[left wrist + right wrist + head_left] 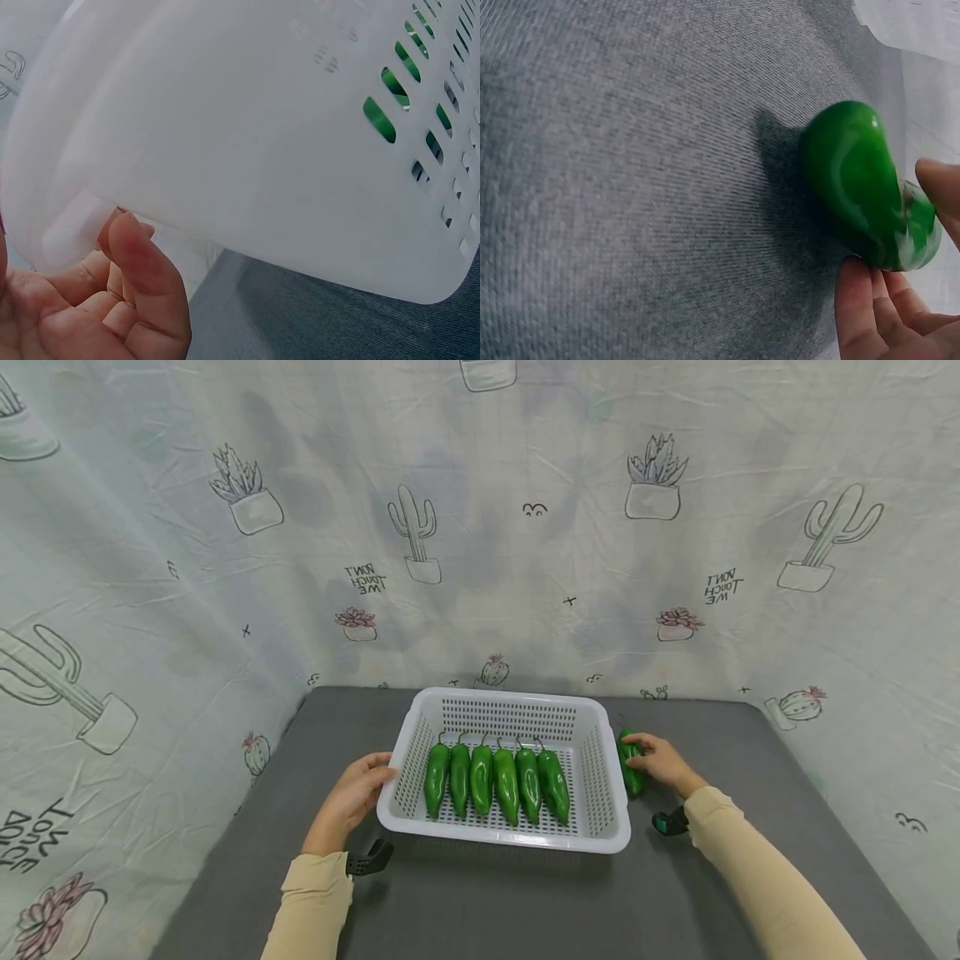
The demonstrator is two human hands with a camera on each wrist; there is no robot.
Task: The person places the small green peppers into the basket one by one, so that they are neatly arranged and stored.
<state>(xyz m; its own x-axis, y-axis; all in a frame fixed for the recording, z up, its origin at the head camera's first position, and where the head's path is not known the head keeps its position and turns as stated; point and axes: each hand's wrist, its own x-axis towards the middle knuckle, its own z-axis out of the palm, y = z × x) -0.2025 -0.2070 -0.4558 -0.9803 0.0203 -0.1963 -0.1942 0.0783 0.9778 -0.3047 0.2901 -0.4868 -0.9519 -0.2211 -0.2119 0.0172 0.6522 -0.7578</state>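
A white plastic basket (pixel 506 839) with slotted walls stands on the grey tabletop. Several long green peppers (pixel 482 777) lie side by side in it, stems toward the far wall. At its left end my left hand (pixel 358 789) grips the rim; in the left wrist view the curled fingers (pixel 150 259) meet the rim's underside. Just outside the right end, my right hand (pixel 663 762) holds another green pepper (pixel 851 176) between thumb and fingers. Whether that pepper touches the cloth cannot be told, though its shadow falls close by.
Grey cloth (pixel 480 910) covers the table, which extends in front of the basket and to both sides. A pale curtain (pixel 495 543) printed with cacti closes off the back and sides. Each wrist wears a dark strap-mounted device (pixel 369 858).
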